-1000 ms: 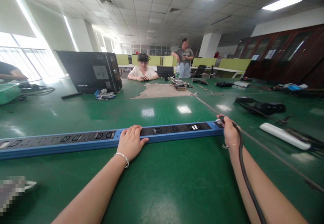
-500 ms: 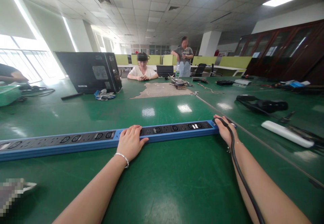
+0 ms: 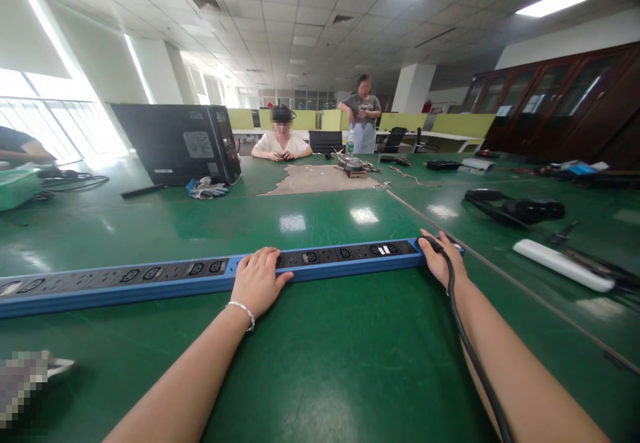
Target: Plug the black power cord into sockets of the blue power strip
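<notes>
A blue power strip [image 3: 200,276] lies on the green worktop [image 3: 340,356], my left hand [image 3: 259,283] atop it, fingers unclenched; my right hand [image 3: 444,263] is at its right end beneath a black cable [image 3: 453,291], grip unclear.

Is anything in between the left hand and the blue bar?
No, nothing visible: the left hand rests right on the blue bar. The black cable is over in the right hand, at the bar's right end.
</notes>
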A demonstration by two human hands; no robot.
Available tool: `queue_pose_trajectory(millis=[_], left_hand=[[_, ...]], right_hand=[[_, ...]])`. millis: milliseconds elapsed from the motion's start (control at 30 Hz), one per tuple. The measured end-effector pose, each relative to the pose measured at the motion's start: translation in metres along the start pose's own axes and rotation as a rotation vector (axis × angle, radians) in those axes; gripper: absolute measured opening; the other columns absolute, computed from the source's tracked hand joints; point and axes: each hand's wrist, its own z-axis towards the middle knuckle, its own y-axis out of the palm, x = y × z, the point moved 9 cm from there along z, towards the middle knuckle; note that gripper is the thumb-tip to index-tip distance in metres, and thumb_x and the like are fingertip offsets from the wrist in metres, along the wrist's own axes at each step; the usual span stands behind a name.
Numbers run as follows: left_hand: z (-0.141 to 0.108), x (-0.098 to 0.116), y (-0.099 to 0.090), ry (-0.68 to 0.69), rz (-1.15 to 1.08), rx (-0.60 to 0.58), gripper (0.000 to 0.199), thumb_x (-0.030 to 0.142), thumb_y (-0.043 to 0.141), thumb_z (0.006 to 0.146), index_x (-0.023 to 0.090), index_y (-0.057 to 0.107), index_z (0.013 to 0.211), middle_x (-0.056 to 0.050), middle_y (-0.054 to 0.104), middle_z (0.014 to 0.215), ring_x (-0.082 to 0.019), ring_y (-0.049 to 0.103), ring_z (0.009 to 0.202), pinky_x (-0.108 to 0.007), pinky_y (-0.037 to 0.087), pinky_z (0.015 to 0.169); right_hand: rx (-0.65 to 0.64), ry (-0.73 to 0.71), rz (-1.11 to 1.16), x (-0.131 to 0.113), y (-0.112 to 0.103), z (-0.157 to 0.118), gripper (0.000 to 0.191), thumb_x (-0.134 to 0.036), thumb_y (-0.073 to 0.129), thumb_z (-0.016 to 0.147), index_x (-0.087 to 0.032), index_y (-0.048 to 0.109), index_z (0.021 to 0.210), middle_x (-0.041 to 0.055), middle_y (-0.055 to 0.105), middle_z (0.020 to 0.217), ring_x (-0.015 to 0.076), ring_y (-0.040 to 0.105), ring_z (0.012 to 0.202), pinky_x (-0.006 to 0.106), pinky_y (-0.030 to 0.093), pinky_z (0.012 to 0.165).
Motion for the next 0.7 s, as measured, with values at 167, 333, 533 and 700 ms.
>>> queue_pose_trajectory(millis=[167, 333, 533, 700], left_hand=[[0.000, 0.000, 0.000, 0.000, -0.006, 0.001, 0.046, 0.046, 0.048, 0.081, 0.016, 0.051, 0.116, -0.011, 0.057, 0.120, -0.025, 0.049, 0.114, -0.041, 0.035, 0.094], [0.000, -0.001, 0.001, -0.006, -0.003, 0.003, 0.046, 0.046, 0.047, 0.081, 0.015, 0.051, 0.115, -0.011, 0.058, 0.119, -0.025, 0.049, 0.113, -0.041, 0.035, 0.094], [0.000, -0.001, 0.001, -0.011, -0.009, -0.002, 0.046, 0.045, 0.048, 0.081, 0.016, 0.051, 0.116, -0.011, 0.058, 0.120, -0.025, 0.049, 0.114, -0.042, 0.035, 0.094], [0.000, -0.001, 0.001, -0.018, -0.023, -0.006, 0.045, 0.045, 0.049, 0.080, 0.017, 0.051, 0.116, -0.011, 0.057, 0.121, -0.025, 0.048, 0.115, -0.041, 0.035, 0.095]], right_hand=[[-0.018, 0.008, -0.115, -0.002, -0.002, -0.007, 0.049, -0.050, 0.032, 0.087, -0.025, 0.054, 0.123, 0.0025, 0.045, 0.136, 0.0315, 0.022, 0.133, 0.052, 0.028, 0.103], [-0.055, 0.024, -0.140, 0.000, -0.004, -0.005, 0.048, -0.050, 0.032, 0.087, -0.028, 0.054, 0.122, 0.0017, 0.044, 0.137, 0.0313, 0.023, 0.133, 0.054, 0.027, 0.103], [-0.175, 0.117, -0.151, 0.006, 0.002, 0.002, 0.044, -0.052, 0.038, 0.084, -0.034, 0.056, 0.119, -0.0008, 0.049, 0.133, 0.0313, 0.027, 0.131, 0.056, 0.026, 0.103], [-0.088, 0.076, -0.147, -0.001, 0.000, -0.008, 0.048, -0.050, 0.028, 0.088, -0.031, 0.048, 0.127, 0.0003, 0.044, 0.137, 0.0283, 0.024, 0.133, 0.058, 0.018, 0.104]])
